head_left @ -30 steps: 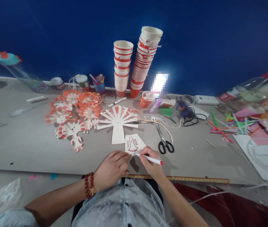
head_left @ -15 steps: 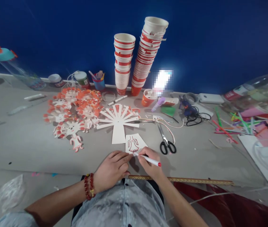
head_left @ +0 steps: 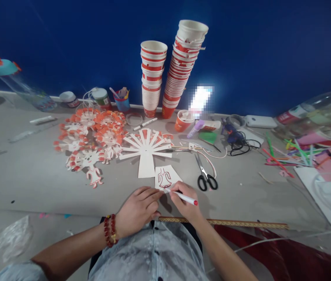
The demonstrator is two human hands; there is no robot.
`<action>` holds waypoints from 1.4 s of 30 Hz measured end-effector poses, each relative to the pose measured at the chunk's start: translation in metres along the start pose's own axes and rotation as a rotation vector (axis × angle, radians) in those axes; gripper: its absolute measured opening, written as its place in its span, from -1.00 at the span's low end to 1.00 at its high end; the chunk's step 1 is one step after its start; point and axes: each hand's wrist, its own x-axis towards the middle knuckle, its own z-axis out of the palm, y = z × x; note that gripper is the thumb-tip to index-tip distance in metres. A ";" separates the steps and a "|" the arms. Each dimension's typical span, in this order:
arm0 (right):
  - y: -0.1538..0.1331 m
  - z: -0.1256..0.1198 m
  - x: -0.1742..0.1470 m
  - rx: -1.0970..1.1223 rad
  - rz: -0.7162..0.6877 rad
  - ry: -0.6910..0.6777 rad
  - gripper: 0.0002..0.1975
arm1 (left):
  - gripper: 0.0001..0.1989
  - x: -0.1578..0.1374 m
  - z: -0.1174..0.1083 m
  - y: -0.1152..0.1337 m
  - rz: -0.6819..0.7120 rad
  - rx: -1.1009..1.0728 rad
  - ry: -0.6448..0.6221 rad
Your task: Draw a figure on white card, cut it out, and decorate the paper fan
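My right hand (head_left: 186, 198) grips a white marker pen (head_left: 185, 198) with a red end, its tip at the lower edge of a dress outline. That red-brown dress is drawn on a small white paper piece (head_left: 173, 172) lying on the table. My left hand (head_left: 139, 206) lies flat with its fingers stretched out, fingertips at the paper's lower left edge. Just beyond sits a white paper cutout (head_left: 146, 164) with strips fanned out from its top. Scissors (head_left: 205, 177) with black handles rest to the right of the paper.
Several orange-and-white paper figures (head_left: 89, 136) lie to the left. Two tall stacks of paper cups (head_left: 153, 78) stand against the blue wall. A purple glue stick (head_left: 196, 128), dark cords (head_left: 239, 146) and colourful strips (head_left: 302, 154) lie to the right. A patterned strip (head_left: 247, 223) runs along the near edge.
The marker in my right hand has shifted very slightly to the left along the dress hem. My left hand stays in place.
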 end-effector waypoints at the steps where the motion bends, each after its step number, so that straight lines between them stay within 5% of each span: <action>1: 0.000 0.000 0.000 0.001 0.001 0.002 -0.85 | -0.86 0.000 0.000 0.000 0.000 0.000 0.003; 42: 0.007 0.003 -0.004 0.002 0.007 0.067 -0.82 | -0.85 0.000 0.000 -0.001 0.011 0.031 0.034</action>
